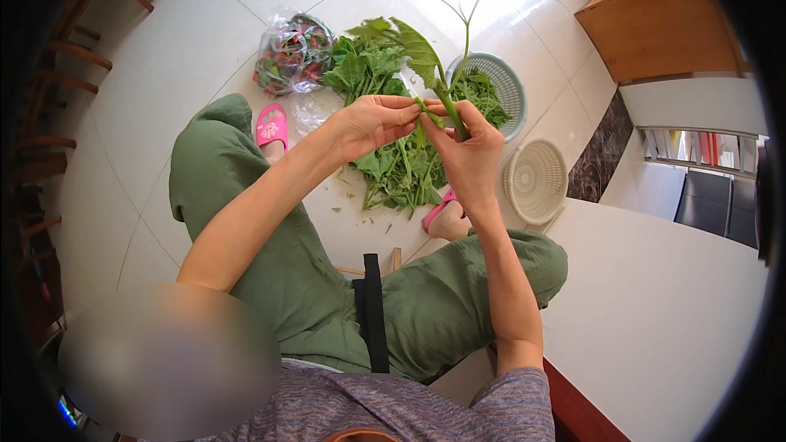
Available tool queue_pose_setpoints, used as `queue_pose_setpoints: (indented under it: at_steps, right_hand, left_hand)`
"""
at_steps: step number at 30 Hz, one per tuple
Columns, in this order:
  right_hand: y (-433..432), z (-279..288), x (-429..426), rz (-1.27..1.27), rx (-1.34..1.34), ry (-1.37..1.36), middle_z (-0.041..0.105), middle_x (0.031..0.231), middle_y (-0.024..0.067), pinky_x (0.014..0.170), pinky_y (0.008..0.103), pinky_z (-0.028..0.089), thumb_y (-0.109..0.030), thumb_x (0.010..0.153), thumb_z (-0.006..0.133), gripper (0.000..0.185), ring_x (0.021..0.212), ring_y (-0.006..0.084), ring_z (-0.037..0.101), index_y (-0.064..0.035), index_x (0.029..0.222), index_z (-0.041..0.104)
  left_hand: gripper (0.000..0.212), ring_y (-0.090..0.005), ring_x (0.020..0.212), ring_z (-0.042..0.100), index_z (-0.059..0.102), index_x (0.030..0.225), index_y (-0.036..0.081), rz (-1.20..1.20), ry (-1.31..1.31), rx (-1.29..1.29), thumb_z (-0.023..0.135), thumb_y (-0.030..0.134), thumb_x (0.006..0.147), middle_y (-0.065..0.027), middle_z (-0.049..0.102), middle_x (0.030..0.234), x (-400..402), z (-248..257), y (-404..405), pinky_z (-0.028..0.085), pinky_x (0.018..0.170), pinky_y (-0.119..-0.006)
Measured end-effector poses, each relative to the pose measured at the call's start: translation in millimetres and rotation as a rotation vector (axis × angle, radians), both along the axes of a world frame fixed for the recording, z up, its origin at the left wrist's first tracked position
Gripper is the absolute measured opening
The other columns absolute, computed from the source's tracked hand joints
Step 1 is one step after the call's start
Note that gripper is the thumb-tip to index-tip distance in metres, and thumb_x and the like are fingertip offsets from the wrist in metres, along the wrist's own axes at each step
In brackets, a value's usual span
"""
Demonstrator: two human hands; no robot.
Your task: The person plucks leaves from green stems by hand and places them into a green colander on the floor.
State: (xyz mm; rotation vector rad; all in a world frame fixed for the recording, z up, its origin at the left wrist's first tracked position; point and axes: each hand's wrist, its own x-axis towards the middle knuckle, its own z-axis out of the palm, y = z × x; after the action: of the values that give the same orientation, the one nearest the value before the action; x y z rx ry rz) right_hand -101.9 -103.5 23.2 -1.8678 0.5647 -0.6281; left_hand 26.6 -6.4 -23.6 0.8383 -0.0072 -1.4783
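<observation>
My right hand (470, 141) is closed around a thick green vine stem (451, 112) with a large leaf (419, 54) and forked tendrils at its far end. The fingertips of my left hand (381, 126) pinch a small green piece of the plant (424, 107) close to my right fingertips. Below and beyond my hands, a heap of leafy green shoots (402, 172) lies on the floor. Behind my right hand stands a grey-green plastic colander (519, 89) holding picked greens (482, 95). A clear plastic bag (295, 52) of red and green produce lies left of the heap.
A cream plastic basket (536, 181) sits beside my right knee. Small plant scraps (368, 221) dot the tiled floor (178, 67). Wooden chairs (80, 55) line the far left, a wooden cabinet (663, 34) stands at upper right, and a white surface (657, 294) lies at right.
</observation>
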Motion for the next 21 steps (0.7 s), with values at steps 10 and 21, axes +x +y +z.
queue_pose_setpoints:
  at_steps: [10, 21]
  right_hand:
    - [7, 9, 3, -0.066, 0.101, 0.013, 0.066, 0.082, 0.0052, 0.056, 0.0199, 0.051, -0.003, 0.078, 0.066, 0.011, 0.065, 0.0034, 0.057, 0.0034, 0.086, 0.061]
    - [7, 7, 3, -0.097, 0.039, 0.083, 0.063, 0.072, 0.0020, 0.050, 0.0176, 0.044, -0.005, 0.078, 0.067, 0.011, 0.059, 0.0013, 0.052, 0.0019, 0.086, 0.064]
  left_hand:
    - [0.016, -0.0099, 0.082, 0.059, 0.064, 0.097, 0.002, 0.141, -0.048, -0.066, 0.064, 0.008, 0.082, -0.0030, 0.064, 0.090, 1, 0, -1, 0.050, 0.075, -0.021]
    - [0.017, -0.0095, 0.081, 0.059, 0.064, 0.098, 0.002, 0.220, -0.103, -0.071, 0.063, 0.009, 0.083, -0.0032, 0.064, 0.093, 0, 2, -1, 0.050, 0.076, -0.021]
